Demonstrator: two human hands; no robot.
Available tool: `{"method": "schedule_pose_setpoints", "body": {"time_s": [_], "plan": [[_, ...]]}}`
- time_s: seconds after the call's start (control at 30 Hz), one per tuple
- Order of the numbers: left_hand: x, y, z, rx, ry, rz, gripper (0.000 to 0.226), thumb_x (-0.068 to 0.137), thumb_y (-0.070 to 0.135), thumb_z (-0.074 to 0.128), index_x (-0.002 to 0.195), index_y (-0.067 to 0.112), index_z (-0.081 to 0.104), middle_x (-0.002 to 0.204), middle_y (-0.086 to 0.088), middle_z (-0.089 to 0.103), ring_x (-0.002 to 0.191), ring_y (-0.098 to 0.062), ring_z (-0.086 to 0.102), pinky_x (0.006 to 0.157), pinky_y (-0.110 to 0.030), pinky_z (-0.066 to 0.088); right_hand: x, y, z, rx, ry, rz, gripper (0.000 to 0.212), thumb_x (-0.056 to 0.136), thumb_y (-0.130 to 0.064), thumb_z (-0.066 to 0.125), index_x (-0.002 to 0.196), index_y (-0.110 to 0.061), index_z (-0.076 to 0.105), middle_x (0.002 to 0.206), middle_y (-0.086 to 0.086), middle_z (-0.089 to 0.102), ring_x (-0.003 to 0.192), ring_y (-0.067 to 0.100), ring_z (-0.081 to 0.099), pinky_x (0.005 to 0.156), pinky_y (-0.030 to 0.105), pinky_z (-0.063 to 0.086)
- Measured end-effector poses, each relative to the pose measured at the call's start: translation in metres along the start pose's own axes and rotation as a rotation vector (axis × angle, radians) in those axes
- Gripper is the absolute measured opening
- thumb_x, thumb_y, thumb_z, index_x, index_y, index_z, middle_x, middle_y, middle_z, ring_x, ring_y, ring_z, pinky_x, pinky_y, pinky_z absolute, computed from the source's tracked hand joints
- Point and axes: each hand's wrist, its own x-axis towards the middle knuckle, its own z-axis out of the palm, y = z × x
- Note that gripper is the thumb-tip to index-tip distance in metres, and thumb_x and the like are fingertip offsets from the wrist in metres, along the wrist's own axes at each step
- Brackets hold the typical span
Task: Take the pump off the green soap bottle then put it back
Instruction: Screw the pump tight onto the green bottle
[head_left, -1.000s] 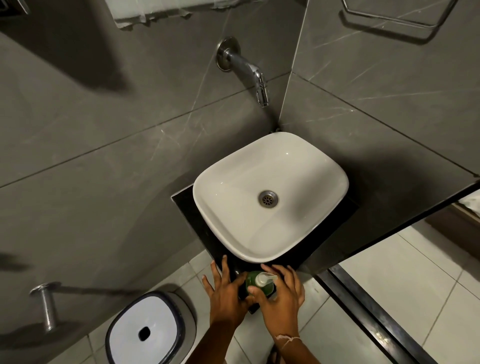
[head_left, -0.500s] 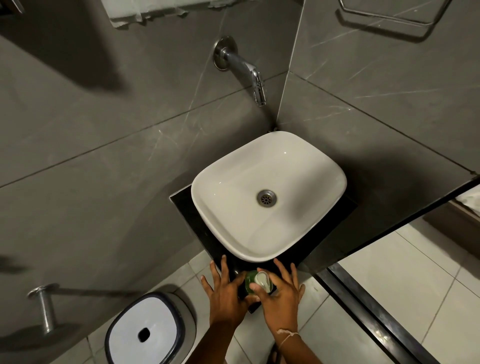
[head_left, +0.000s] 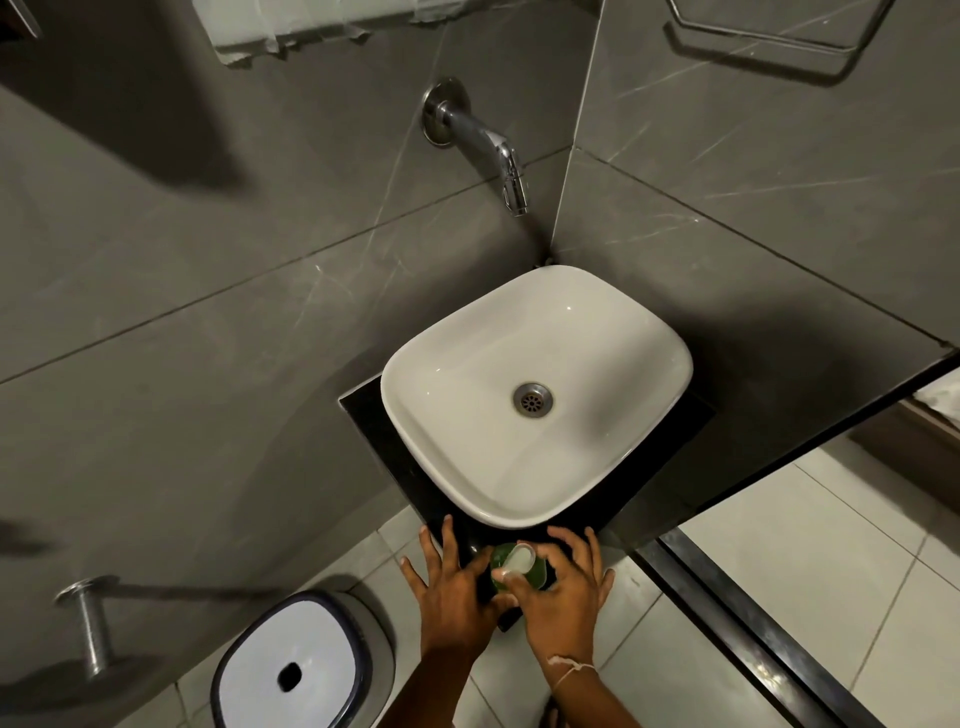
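Note:
The green soap bottle (head_left: 537, 574) stands on the front corner of the black counter (head_left: 374, 415), just below the basin. Its white pump (head_left: 519, 561) sits on top, seen from above. My left hand (head_left: 449, 597) rests against the bottle's left side with thumb and fingers around it, the other fingers spread. My right hand (head_left: 563, 592) pinches the pump between thumb and forefinger, its remaining fingers fanned out. Most of the bottle's body is hidden by both hands.
A white basin (head_left: 597, 332) with a metal drain fills the counter. A chrome tap (head_left: 493, 150) juts from the grey wall above it. A white-lidded bin (head_left: 291, 670) stands on the floor at the left, near a wall-mounted metal peg (head_left: 88, 623).
The right hand's fingers have shifted around the pump and the pump head has turned a little. The left hand stays on the bottle.

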Motion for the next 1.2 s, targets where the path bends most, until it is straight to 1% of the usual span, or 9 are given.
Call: {"method": "schedule_pose_setpoints", "body": {"time_s": [0.13,0.27,0.33,0.43,0.6,0.7,0.83,1.0,1.2], "plan": [[-0.001,0.002,0.000,-0.001,0.024,-0.001,0.061,0.076,0.052,0.063,0.133,0.046,0.042,0.162,-0.003,-0.013,0.140,-0.029,-0.032,0.112,-0.066,-0.015,-0.002,-0.005,0.004,-0.024,0.012,-0.003,0.043,0.052,-0.050,0.085,0.078,-0.039,0.053,0.117,-0.003,0.058,0.131,0.026,0.038,0.110,0.064,0.022],[-0.001,0.002,0.000,0.015,0.007,-0.009,0.062,0.075,0.059,0.062,0.133,0.047,0.042,0.161,-0.003,-0.014,0.141,-0.032,-0.030,0.111,-0.067,-0.016,-0.004,0.001,-0.001,0.031,-0.057,-0.035,0.038,0.063,-0.043,0.081,0.095,-0.053,0.063,0.125,-0.020,0.049,0.140,0.015,0.023,0.114,0.065,0.005],[-0.001,0.002,0.000,0.021,-0.005,-0.008,0.066,0.074,0.065,0.059,0.135,0.047,0.040,0.161,-0.003,-0.016,0.141,-0.033,-0.030,0.109,-0.067,-0.017,-0.001,0.003,-0.004,0.027,-0.048,-0.054,0.035,0.064,-0.035,0.083,0.090,-0.051,0.067,0.122,-0.022,0.050,0.141,0.019,0.024,0.113,0.066,0.004],[-0.001,0.002,-0.001,0.014,-0.003,-0.017,0.064,0.073,0.067,0.058,0.132,0.047,0.043,0.161,-0.003,-0.015,0.142,-0.034,-0.029,0.109,-0.069,-0.017,0.004,0.002,-0.003,-0.004,-0.003,-0.076,0.026,0.056,-0.046,0.078,0.081,-0.041,0.072,0.110,-0.019,0.053,0.135,0.021,0.033,0.112,0.066,0.013],[-0.002,0.002,0.003,0.028,0.035,-0.002,0.058,0.073,0.062,0.059,0.128,0.047,0.045,0.162,-0.003,-0.010,0.141,-0.033,-0.030,0.108,-0.070,-0.016,0.000,0.012,0.002,-0.020,0.034,-0.102,0.040,0.054,-0.061,0.071,0.084,-0.035,0.071,0.105,-0.019,0.045,0.118,0.015,0.036,0.102,0.063,0.034],[-0.002,0.001,0.003,0.037,0.034,-0.011,0.057,0.075,0.059,0.062,0.128,0.046,0.046,0.162,-0.002,-0.009,0.140,-0.031,-0.031,0.109,-0.071,-0.014,0.001,0.009,0.002,-0.052,0.026,-0.101,0.046,0.054,-0.066,0.068,0.083,-0.031,0.070,0.104,-0.012,0.050,0.111,0.016,0.037,0.098,0.060,0.038],[-0.003,0.004,0.002,0.033,0.009,-0.037,0.055,0.074,0.057,0.064,0.126,0.046,0.048,0.162,-0.003,-0.011,0.142,-0.033,-0.030,0.110,-0.072,-0.008,-0.001,0.004,-0.009,-0.070,0.006,-0.148,0.047,0.057,-0.061,0.073,0.095,-0.034,0.070,0.112,-0.007,0.055,0.121,0.022,0.038,0.105,0.064,0.029],[-0.004,0.004,-0.001,0.014,0.003,-0.034,0.066,0.071,0.071,0.057,0.131,0.044,0.046,0.161,-0.004,-0.013,0.142,-0.034,-0.029,0.110,-0.069,-0.013,0.009,0.004,-0.041,-0.134,-0.100,-0.402,0.057,0.070,-0.062,0.064,0.125,-0.050,0.052,0.140,-0.017,0.039,0.144,0.013,0.015,0.118,0.054,0.003],[-0.005,0.006,-0.002,-0.006,-0.003,-0.044,0.070,0.072,0.070,0.060,0.135,0.045,0.042,0.161,-0.003,-0.014,0.142,-0.032,-0.029,0.111,-0.070,-0.010,0.035,-0.006,-0.056,-0.284,-0.255,-0.655,0.035,0.078,-0.042,0.071,0.112,-0.046,0.064,0.154,-0.011,0.032,0.149,0.021,0.005,0.119,0.052,-0.003]]}}
